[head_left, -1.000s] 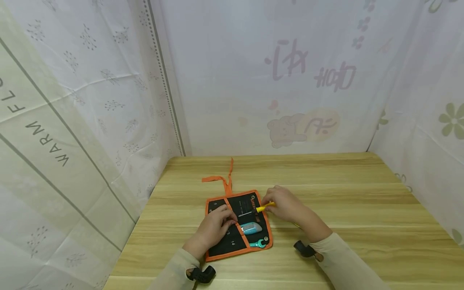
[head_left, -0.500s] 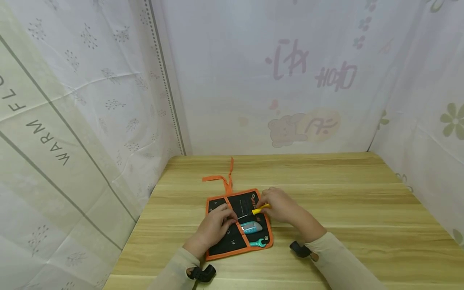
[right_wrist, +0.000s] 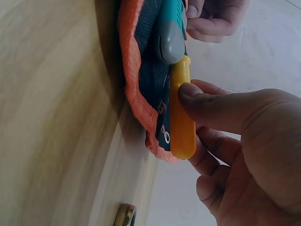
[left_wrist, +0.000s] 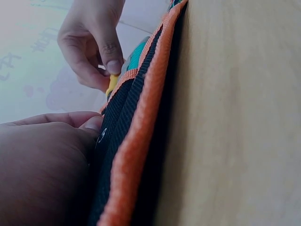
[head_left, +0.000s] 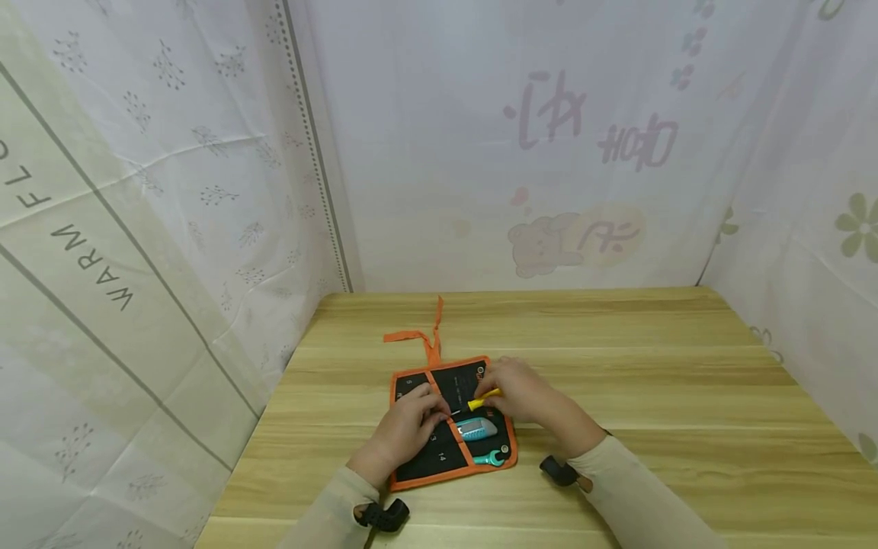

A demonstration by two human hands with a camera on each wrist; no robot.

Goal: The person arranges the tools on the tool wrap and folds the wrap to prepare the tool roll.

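Note:
A black tool roll (head_left: pixel 420 467) with orange edging lies unrolled on the table. My right hand (head_left: pixel 523 390) pinches the yellow handle of a screwdriver (right_wrist: pixel 182 115) between thumb and fingers. Its thin shaft points left to the pocket's orange edge, and the tip is hidden near my left fingers. At that edge, my left hand (head_left: pixel 406 428) pinches the pocket rim with thumb and forefinger. Just below the screwdriver, a teal and grey utility knife (head_left: pixel 477 429) sticks out of its pocket. A teal wrench (head_left: pixel 490 459) sits in the lowest pocket.
Two orange tie straps (head_left: pixel 434 349) trail from the roll's far side over the wooden table (head_left: pixel 617 343). In the right wrist view a small brass-coloured round thing (right_wrist: pixel 125 215) lies on the tabletop. Patterned curtains (head_left: pixel 446 152) hang behind and at both sides.
My right hand has moved left with the screwdriver, and less of its shaft shows outside the pocket edge. The left hand has stayed at the pocket rim.

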